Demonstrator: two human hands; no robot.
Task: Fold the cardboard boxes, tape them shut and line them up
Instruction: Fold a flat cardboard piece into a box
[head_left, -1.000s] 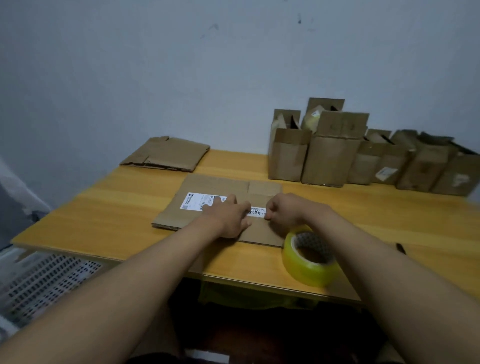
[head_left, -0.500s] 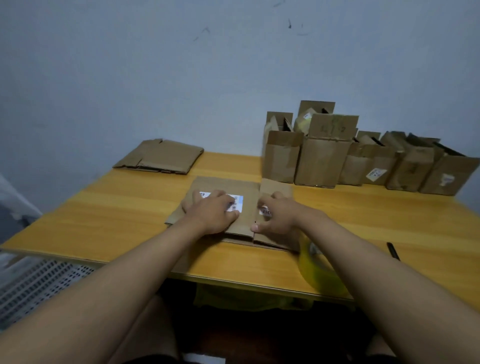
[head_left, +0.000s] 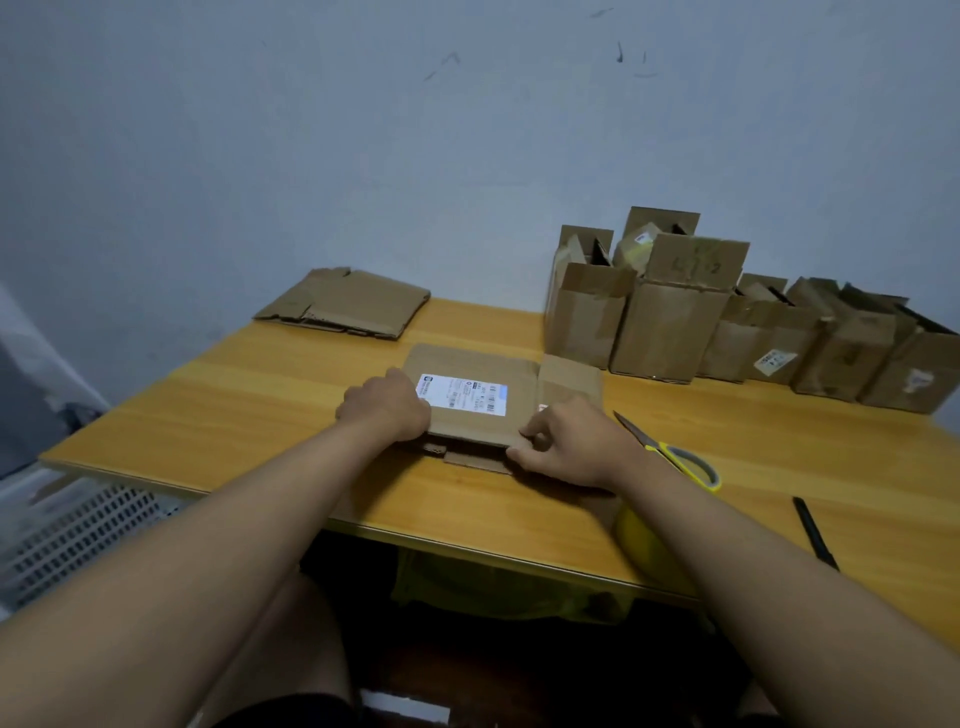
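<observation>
- Both hands work a flattened box (head_left: 470, 395) at the table's (head_left: 260, 410) middle: left hand (head_left: 387, 402) curled over its left edge, right hand (head_left: 563, 441) pinching the near corner.
- Assembled boxes (head_left: 670, 332) line the wall (tops open); a flat stack (head_left: 345, 304) waits.

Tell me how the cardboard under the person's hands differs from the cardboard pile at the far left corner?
The flattened box under the hands bears a white shipping label; the cardboard pile shows none. The left hand and right hand grip the flattened box's edges; the pile lies untouched. The box sits mid-table, the pile by the wall. Both are brown, flat and unfolded on the wooden table.
</observation>
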